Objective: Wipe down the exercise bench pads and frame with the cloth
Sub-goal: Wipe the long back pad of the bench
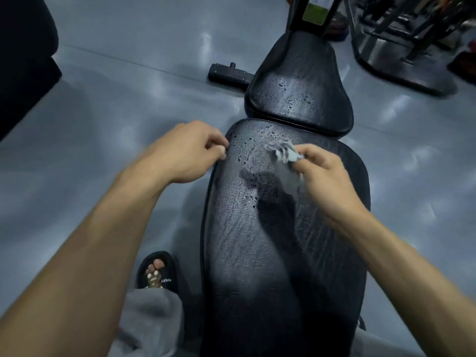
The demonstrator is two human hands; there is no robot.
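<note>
Two bare forearms reach out from the lower edge of the view, over the long back pad (pixel 278 240) of the black bench. Between the left forearm and that pad's left edge, a grey trouser leg (pixel 152 320) ends at a black slide sandal (pixel 159 273) with white lettering, standing on the glossy grey floor (pixel 116 104).

The right hand (pixel 327 176) hovers over the upper right part of the long pad. Its fingers (pixel 306 162) are curled and pinch a crumpled grey cloth (pixel 283 150), which bunches out toward the middle of the pad; whether the cloth touches the surface cannot be told. A dark shadow of hand and cloth falls on the pad just below them.

The left hand (pixel 185 150) is at the upper left edge of the long pad, fingers curled inward with the tips at the pad's rim; whether they grip the edge or only touch it cannot be told.

Droplets of liquid sit on the upper part of the long pad, between the two hands, and more bead on the smaller seat pad (pixel 298 86), which lies just beyond the long pad across a narrow gap. Left of the seat pad, a black frame foot (pixel 229 74) rests on the floor. Beyond the seat pad, a dark upright frame (pixel 314 14) rises, and other gym equipment (pixel 412 29) stands to its right.
</note>
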